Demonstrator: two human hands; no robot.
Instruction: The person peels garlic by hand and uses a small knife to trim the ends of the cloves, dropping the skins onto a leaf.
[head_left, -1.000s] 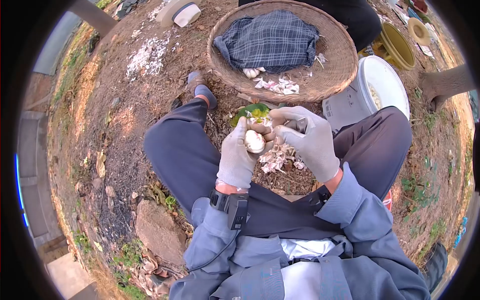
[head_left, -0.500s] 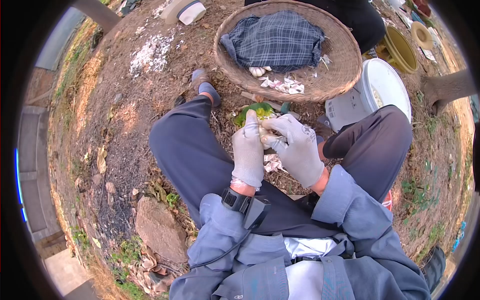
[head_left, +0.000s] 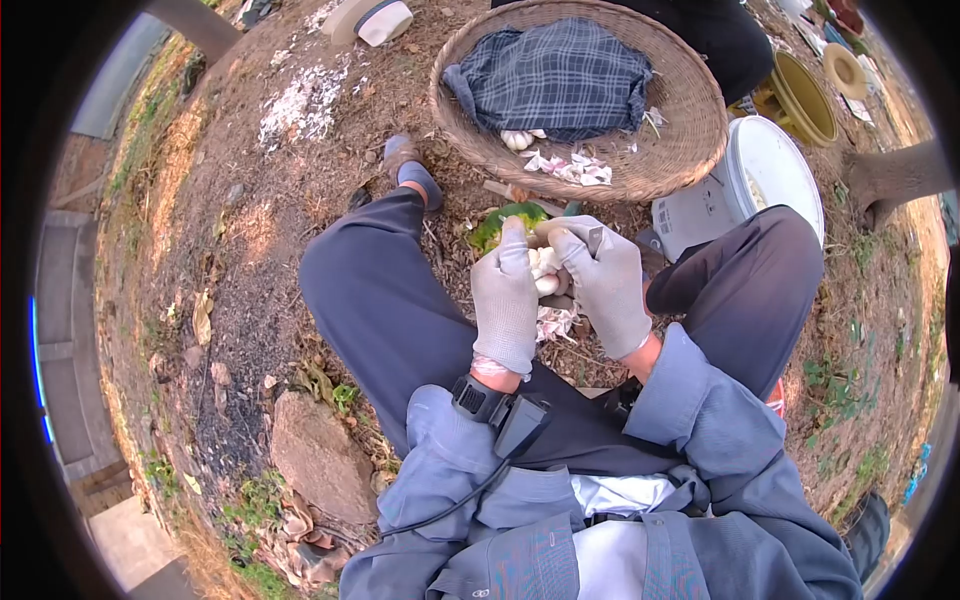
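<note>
White garlic cloves [head_left: 545, 272] are held between my two gloved hands, above the ground between my legs. My left hand [head_left: 505, 300] curls round them from the left, its thumb pointing up. From the right, my right hand [head_left: 598, 285] closes on them with bent fingers. Garlic skins [head_left: 556, 322] lie on the ground just below. Beyond my hands sits a wide woven basket [head_left: 685, 160] with a dark plaid cloth [head_left: 560, 80], a garlic bulb [head_left: 517, 139] and pinkish cloves or skins [head_left: 572, 168] near its front rim.
At right stand a white bucket [head_left: 692, 212] and a yellow bucket [head_left: 805, 100], near a tree trunk [head_left: 900, 170]. Another person's dark-clothed leg [head_left: 715, 45] is behind the basket. A hat [head_left: 385, 22] lies at the top, and a large rock [head_left: 320, 455] at lower left.
My hands have opened apart slightly, and the white cloves between them now show more clearly. My right hand's fingers have turned and moved a little upward.
</note>
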